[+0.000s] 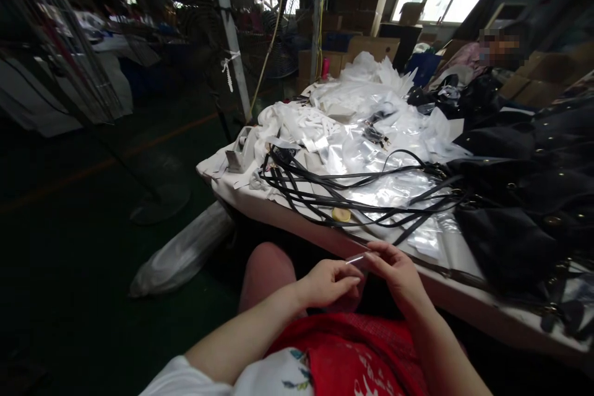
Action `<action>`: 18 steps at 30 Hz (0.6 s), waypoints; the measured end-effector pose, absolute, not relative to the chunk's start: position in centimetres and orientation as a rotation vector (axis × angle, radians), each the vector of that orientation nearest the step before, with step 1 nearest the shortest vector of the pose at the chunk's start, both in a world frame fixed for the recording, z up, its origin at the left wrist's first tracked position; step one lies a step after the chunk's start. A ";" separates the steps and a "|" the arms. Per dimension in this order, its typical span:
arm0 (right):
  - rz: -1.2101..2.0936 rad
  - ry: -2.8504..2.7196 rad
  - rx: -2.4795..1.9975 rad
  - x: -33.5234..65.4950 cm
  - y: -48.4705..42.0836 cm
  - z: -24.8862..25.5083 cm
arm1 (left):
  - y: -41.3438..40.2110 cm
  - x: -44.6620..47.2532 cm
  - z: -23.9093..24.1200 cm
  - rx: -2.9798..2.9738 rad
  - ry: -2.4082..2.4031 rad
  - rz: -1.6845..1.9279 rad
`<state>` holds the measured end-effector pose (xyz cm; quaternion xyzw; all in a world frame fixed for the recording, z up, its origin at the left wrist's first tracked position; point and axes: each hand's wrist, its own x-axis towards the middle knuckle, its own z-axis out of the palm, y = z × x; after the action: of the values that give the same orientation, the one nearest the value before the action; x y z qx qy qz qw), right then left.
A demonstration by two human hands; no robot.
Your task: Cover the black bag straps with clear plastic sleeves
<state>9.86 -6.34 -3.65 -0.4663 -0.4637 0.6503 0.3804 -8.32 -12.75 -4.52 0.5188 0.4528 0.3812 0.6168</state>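
Note:
My left hand [330,283] and my right hand [394,272] meet just in front of the table edge, above my lap. Both pinch a small clear plastic piece [356,258] held between their fingertips; what kind of piece it is I cannot make out. Right behind the hands, on the white table [297,216], lie several long black straps [334,192] over clear plastic bags [394,192]. A small yellow tape roll [341,215] sits by the straps.
Black bags [524,198] are piled on the table's right side, white wrapping and plastic [352,105] at its far end. A tape dispenser [237,156] stands at the left corner. A plastic-wrapped roll [183,250] lies on the dark floor. Another person [499,52] sits at the far right.

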 end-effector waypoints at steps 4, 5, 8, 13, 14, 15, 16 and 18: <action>1.577 -1.380 -1.127 9.5 -7.4 -3.0 | -12.1 -7.2 -4.3 1.057 1.072 1.023; 1.551 -1.402 -1.122 9.4 -7.5 -2.9 | -11.9 -7.0 -4.3 0.984 1.110 1.069; 1.527 -1.409 -1.142 9.5 -7.6 -2.8 | -11.6 -6.8 -4.0 0.908 1.180 1.170; 1.730 -1.300 -1.135 10.2 -7.0 -3.4 | -12.1 -7.4 -3.3 1.007 1.074 1.065; 1.726 -1.285 -1.128 10.3 -7.0 -3.5 | -12.3 -7.5 -3.2 1.028 1.062 1.031; 1.697 -1.282 -1.130 10.5 -7.0 -3.6 | -12.4 -7.6 -3.2 1.049 1.057 1.007; 1.649 -1.287 -1.139 10.6 -7.0 -3.6 | -12.5 -7.6 -3.3 1.070 1.051 0.989; 1.563 -1.306 -1.159 11.0 -7.1 -3.6 | -12.6 -7.7 -3.5 1.100 1.044 0.957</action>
<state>10.98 -7.06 -3.56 -0.4558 -0.5135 0.6146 0.3884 -7.72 -12.59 -3.51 0.4791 0.4548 0.4170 0.6242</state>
